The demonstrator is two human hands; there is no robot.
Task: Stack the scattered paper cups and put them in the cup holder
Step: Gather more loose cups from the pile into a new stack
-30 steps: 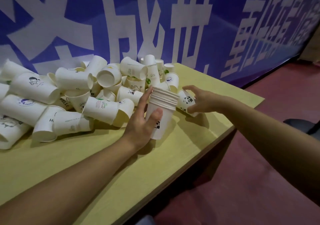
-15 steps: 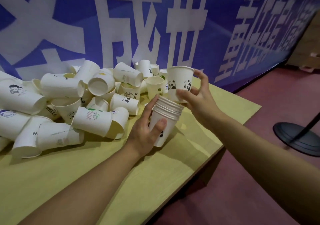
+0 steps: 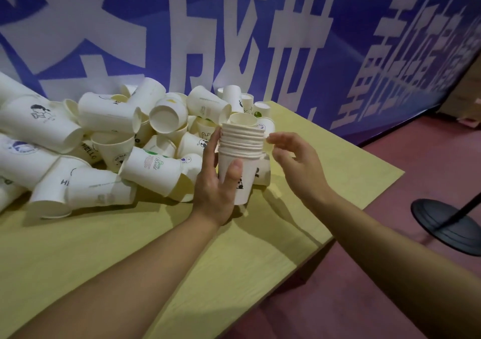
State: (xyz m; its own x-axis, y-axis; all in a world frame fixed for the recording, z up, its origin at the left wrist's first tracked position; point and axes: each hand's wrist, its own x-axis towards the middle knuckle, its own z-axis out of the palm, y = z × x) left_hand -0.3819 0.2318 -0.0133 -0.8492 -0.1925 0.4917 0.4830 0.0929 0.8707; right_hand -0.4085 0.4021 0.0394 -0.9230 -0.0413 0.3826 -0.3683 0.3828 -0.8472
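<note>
Left hand (image 3: 217,190) clamped on cup stack (image 3: 240,156), upright above yellow surface (image 3: 182,255) (loose cups (image 3: 104,140) piled left). Right hand (image 3: 294,161) just beside stack, fingers apart, holding nothing.

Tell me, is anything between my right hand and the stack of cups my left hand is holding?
Nothing visible. The right hand hangs open just right of the stack of cups, with only air between them. The left hand grips the stack from the other side.

White panda-print cup stack (image 3: 240,156), yellow-green table (image 3: 156,247), blue white-lettered banner (image 3: 260,39)
</note>
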